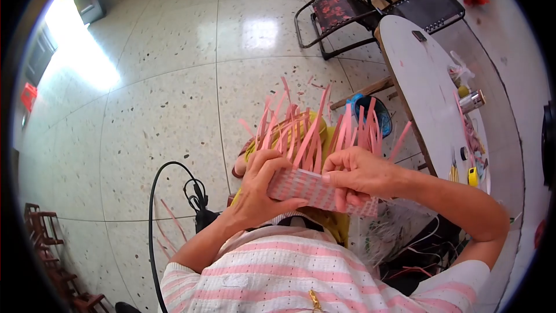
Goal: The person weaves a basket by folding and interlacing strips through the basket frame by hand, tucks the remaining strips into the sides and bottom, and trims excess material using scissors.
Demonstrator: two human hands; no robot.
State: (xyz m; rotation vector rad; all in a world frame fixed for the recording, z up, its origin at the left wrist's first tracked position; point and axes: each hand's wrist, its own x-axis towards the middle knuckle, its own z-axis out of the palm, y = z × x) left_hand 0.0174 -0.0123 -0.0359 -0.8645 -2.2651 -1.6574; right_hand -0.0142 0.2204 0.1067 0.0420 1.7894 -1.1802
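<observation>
A woven pink-and-white piece (307, 190) lies across my lap, with many loose pink strips (313, 133) sticking out from its far edge. My left hand (258, 188) is closed around its left end, thumb on the near side and fingers over the top. Over its right part, my right hand (359, 177) is curled in a pinch at the edge where the strips come out. It seems to grip a pink strip, though the fingers hide most of that spot. Yellow-green cloth (324, 130) shows beneath the strips.
At right stands a pale table (417, 81) with a metal can (472, 101) and a yellow tape measure (473, 176). A blue-lined bucket (377, 117) sits beside it. Beyond is a folding chair (341, 14). A black cable (152, 220) loops at left. Clear plastic strands (385, 232) lie at my right.
</observation>
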